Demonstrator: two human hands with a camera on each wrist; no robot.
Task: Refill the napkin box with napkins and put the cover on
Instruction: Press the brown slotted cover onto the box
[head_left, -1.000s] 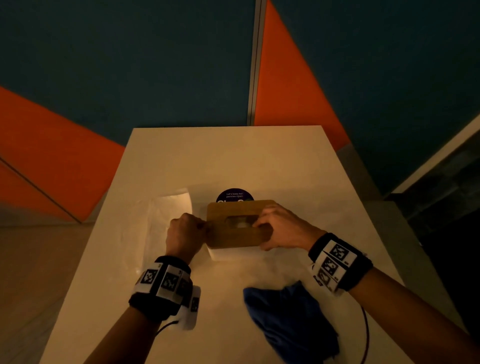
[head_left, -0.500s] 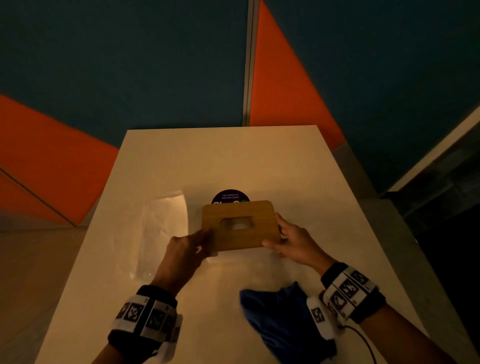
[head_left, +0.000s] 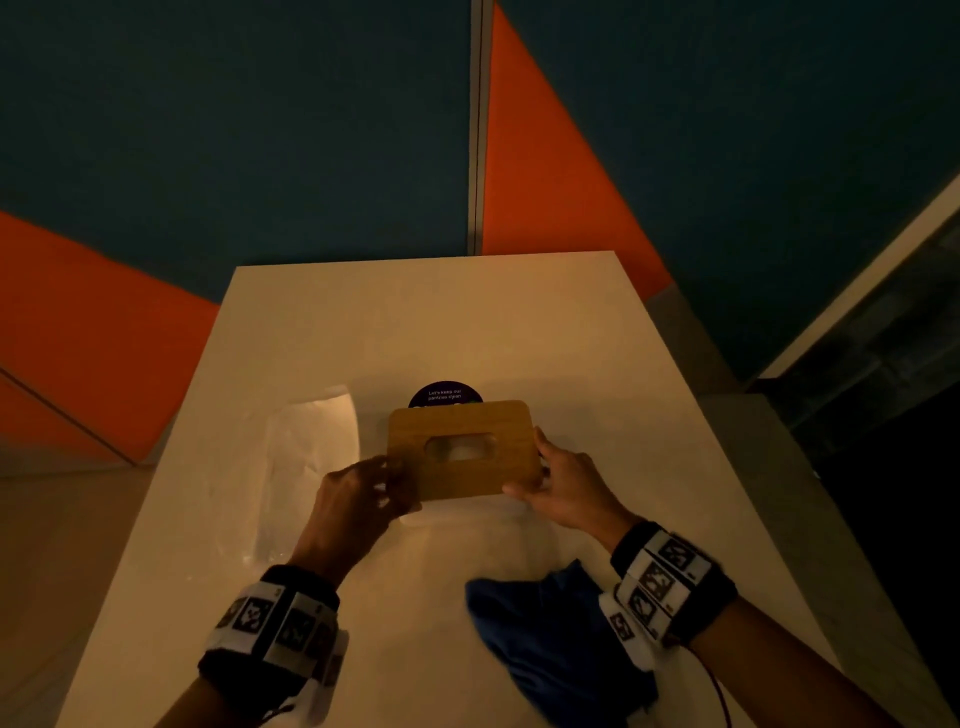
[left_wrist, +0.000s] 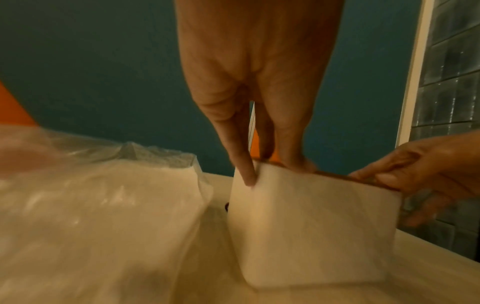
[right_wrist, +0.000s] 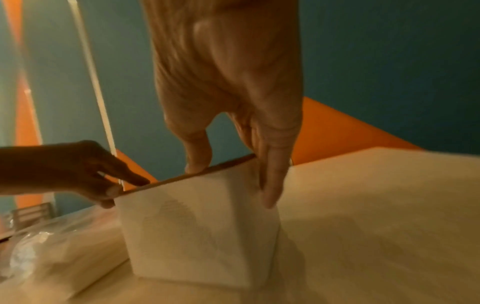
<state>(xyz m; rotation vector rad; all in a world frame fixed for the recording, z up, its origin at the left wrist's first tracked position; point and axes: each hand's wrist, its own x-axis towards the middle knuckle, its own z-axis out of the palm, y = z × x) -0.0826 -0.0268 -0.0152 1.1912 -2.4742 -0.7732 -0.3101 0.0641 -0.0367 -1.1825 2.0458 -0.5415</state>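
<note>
A white napkin box (left_wrist: 306, 222) stands on the table with a wooden cover (head_left: 462, 449) lying on top. White napkin shows through the cover's oval slot. My left hand (head_left: 395, 483) pinches the cover's near-left corner, one fingertip on top and the thumb against the box side. My right hand (head_left: 530, 467) holds the right end, its thumb on the cover's edge (right_wrist: 187, 179) and a finger (right_wrist: 270, 185) lying down the box (right_wrist: 202, 226) wall. In the wrist views the cover sits flush along the rim.
A clear plastic napkin pack (head_left: 306, 467) lies just left of the box. A crumpled blue cloth (head_left: 550, 639) sits near the front edge by my right wrist. A dark round sticker (head_left: 445, 395) shows behind the box. The white table (head_left: 415, 322) ends at a teal and orange wall.
Both hands slid off the top of the cover, toward me, and now hold the near corners and ends. The box has stayed in place.
</note>
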